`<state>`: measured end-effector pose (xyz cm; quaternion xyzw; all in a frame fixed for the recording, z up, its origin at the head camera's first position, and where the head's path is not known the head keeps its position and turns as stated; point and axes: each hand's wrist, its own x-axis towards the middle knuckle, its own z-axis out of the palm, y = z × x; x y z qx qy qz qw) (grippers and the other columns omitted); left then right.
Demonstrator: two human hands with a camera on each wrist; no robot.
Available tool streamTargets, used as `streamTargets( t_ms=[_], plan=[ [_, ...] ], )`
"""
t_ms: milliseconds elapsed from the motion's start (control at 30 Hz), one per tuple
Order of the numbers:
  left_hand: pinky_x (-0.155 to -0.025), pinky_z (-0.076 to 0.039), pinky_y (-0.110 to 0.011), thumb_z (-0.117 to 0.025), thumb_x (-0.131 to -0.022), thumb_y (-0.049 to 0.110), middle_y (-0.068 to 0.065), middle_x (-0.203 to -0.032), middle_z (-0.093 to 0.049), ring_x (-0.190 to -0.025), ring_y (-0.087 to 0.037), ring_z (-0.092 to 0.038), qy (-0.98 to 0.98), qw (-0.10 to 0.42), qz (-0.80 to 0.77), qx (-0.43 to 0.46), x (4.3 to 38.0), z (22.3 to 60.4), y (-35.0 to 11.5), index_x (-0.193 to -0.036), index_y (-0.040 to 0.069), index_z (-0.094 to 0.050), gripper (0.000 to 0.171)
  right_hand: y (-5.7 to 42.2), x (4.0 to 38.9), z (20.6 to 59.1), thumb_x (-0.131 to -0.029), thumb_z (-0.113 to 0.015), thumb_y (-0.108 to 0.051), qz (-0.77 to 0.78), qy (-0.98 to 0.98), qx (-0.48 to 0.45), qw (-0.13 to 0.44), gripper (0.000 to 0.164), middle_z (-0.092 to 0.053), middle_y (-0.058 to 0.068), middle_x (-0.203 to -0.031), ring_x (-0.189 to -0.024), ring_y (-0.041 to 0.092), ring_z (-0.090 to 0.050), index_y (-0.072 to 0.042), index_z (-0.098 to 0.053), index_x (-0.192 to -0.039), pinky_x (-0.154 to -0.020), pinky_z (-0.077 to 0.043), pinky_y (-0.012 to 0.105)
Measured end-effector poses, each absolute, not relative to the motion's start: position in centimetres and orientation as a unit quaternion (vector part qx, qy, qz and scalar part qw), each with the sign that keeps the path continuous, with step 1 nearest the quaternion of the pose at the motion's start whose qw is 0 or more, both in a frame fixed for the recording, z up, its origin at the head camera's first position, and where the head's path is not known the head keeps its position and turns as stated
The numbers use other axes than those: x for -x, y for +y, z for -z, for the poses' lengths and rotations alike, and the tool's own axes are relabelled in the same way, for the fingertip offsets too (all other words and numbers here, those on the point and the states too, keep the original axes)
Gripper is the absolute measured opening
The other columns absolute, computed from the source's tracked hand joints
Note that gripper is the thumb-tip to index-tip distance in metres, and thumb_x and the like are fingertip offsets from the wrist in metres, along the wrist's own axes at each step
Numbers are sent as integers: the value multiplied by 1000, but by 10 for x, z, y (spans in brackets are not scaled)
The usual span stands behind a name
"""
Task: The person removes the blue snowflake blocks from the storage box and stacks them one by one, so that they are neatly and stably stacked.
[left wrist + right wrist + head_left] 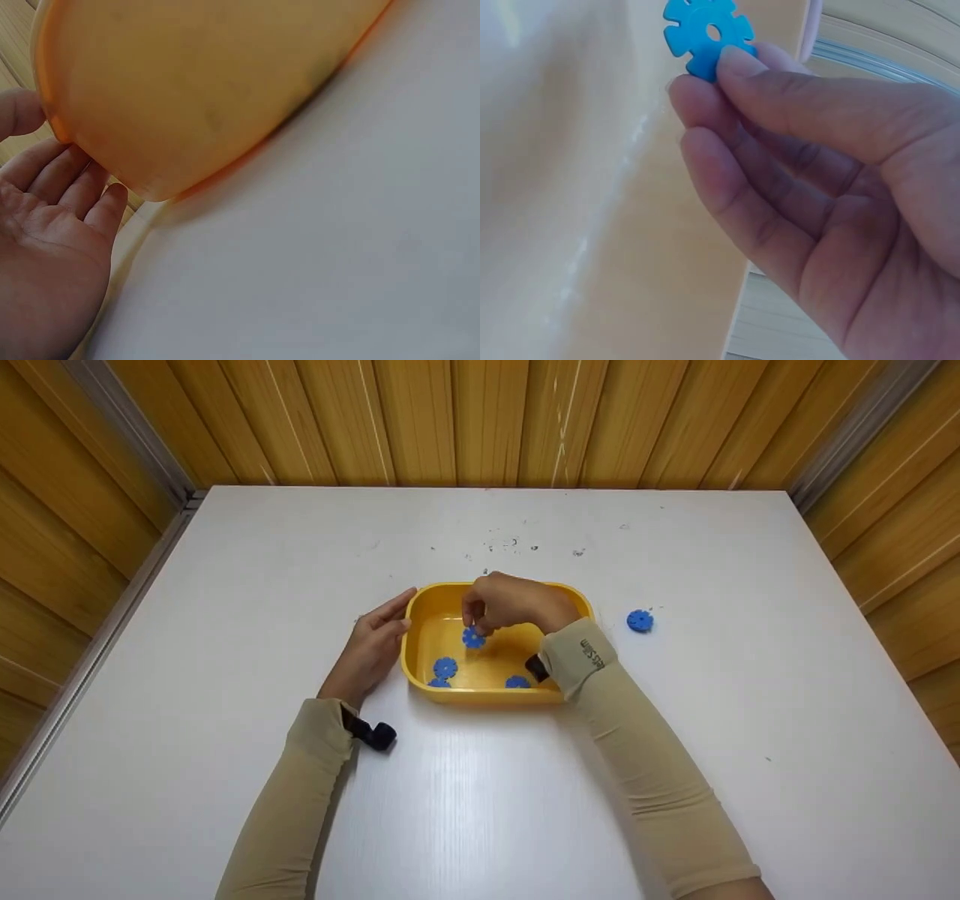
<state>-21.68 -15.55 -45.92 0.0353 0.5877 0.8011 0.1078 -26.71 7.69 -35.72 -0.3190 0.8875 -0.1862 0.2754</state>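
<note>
My right hand (514, 601) is over a yellow plastic tub (450, 696), pinching a blue notched disc (473, 637) between thumb and fingertips. In the right wrist view, the disc (697, 30) shows a round centre hole and slots around its edge. Several similar blue discs, one of them a flower-like disc (445, 667), lie in the tub near its front wall. At the tub's left end, my left hand (373, 646) touches the outer side. The left wrist view has its fingers (56, 176) extended along that end and the thumb at the rim.
Right of the tub, a small blue disc pile (640, 620) lies on the white table (480, 787). Dark specks mark the table behind the tub. Wood-patterned walls (487, 424) border the table at the back and sides.
</note>
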Motion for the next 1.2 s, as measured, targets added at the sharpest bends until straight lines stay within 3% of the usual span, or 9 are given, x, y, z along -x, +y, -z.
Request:
streamTargets(
  t_ms=[433, 900, 1200],
  plan=[
    [-127, -29, -30, -47, -100, -2, -8, -167, -35, -156, -18, -30, 589, 109, -800, -31, 218, 460, -155, -157, 4, -37, 58, 107, 264, 341, -95, -68, -4, 232, 893, 302, 240, 12, -74, 10, -104, -90, 23, -64, -5, -73, -106, -87, -59, 33],
    [-128, -26, -32, -46, -101, -3, -10, -168, -31, -157, -19, -27, 582, 111, -804, -44, 218, 462, -158, -159, 2, -32, 60, 148, 261, 333, -94, -69, -2, 267, 900, 303, 165, 11, -76, 14, -105, -98, 28, -72, 0, -74, -104, -93, -61, 41],
    [-126, -30, -30, -49, -101, -2, -9, -167, -34, -155, -19, -32, 584, 109, -803, -34, 218, 462, -158, -158, 3, -35, 59, 175, 258, 335, -96, -67, -4, 280, 910, 282, 115, 12, -76, 16, -105, -90, 26, -69, 0, -75, -104, -83, -58, 32]
  ],
)
